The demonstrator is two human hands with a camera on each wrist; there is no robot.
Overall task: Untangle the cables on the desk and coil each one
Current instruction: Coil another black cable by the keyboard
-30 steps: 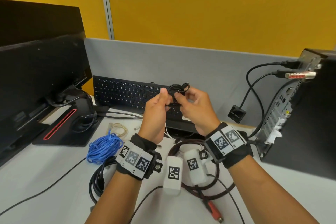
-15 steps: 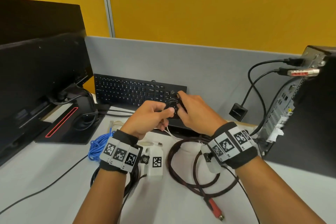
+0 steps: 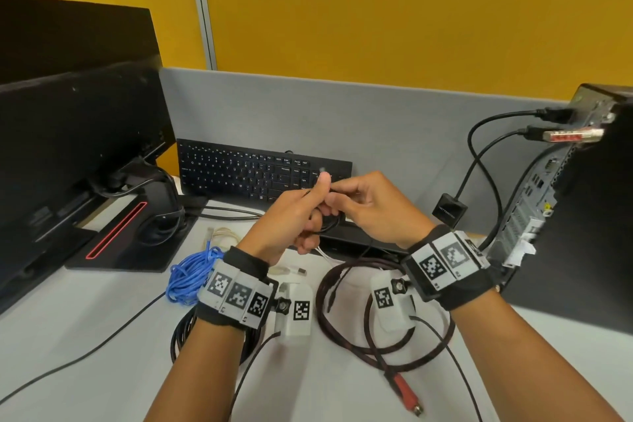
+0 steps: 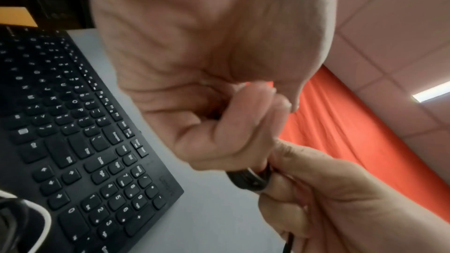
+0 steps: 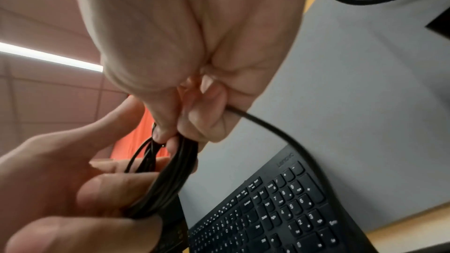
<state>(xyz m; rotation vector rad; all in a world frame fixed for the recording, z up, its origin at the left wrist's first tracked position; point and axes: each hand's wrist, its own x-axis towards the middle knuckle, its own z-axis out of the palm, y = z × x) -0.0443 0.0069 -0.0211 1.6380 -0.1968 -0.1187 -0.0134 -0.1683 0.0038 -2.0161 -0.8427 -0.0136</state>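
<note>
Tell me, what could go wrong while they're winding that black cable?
The small black cable coil is pinched only between the left hand and the right hand, so its loops might spring loose. Its free tail hangs over the keyboard and could snag there.

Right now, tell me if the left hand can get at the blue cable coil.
Probably not yet: the left hand grips the black cable coil together with the right hand. The blue cable coil lies unobstructed beside its wrist.

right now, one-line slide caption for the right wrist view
Both hands, right hand and left hand, grip a coiled black cable above the keyboard.
</note>
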